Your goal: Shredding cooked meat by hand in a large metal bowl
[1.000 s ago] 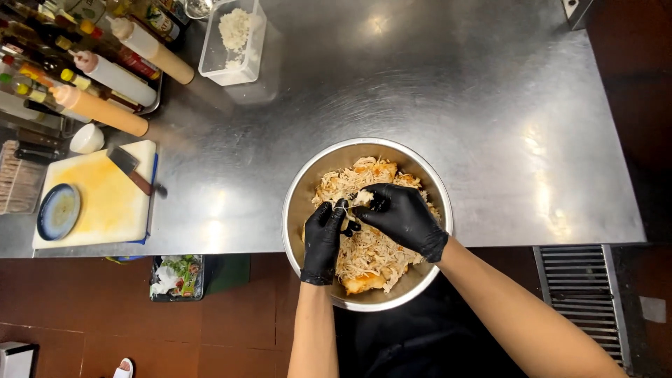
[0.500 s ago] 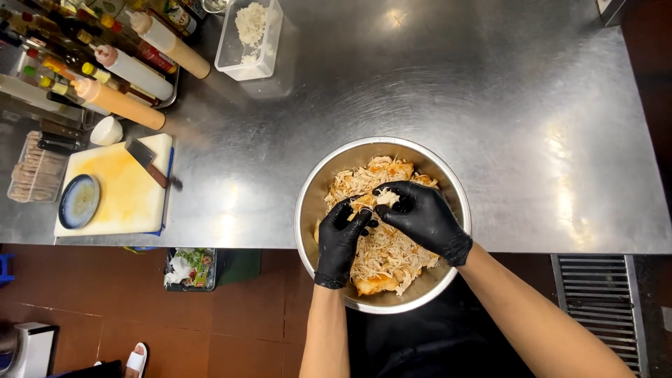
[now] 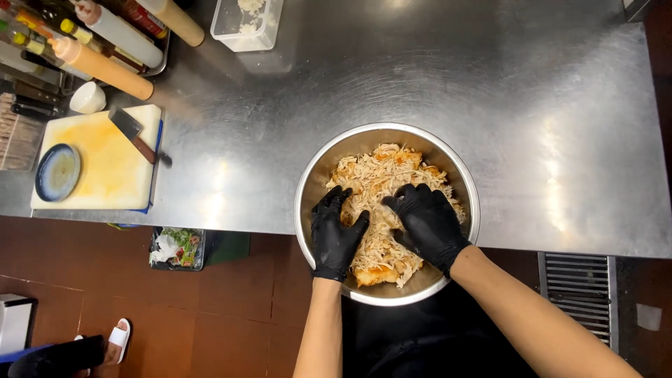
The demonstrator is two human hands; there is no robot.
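While both gloved hands are pressing into the shredded chicken (image 3: pixel 381 183), the metal bowl (image 3: pixel 313 183) is sitting at the counter's (image 3: pixel 546 126) near edge; left hand (image 3: pixel 336 234) spread flat, right hand (image 3: pixel 427 224) loosely cupped over shreds; working evenly, inside the bowl's rim, seems best.

Your left hand (image 3: pixel 337 234) and right hand (image 3: pixel 427 224), both in black gloves, press flat into shredded chicken (image 3: pixel 381 203) inside a steel mixing bowl (image 3: pixel 308 182) at the near edge of the steel table (image 3: pixel 490 91). A cutting board (image 3: pixel 105 168) lies far left.
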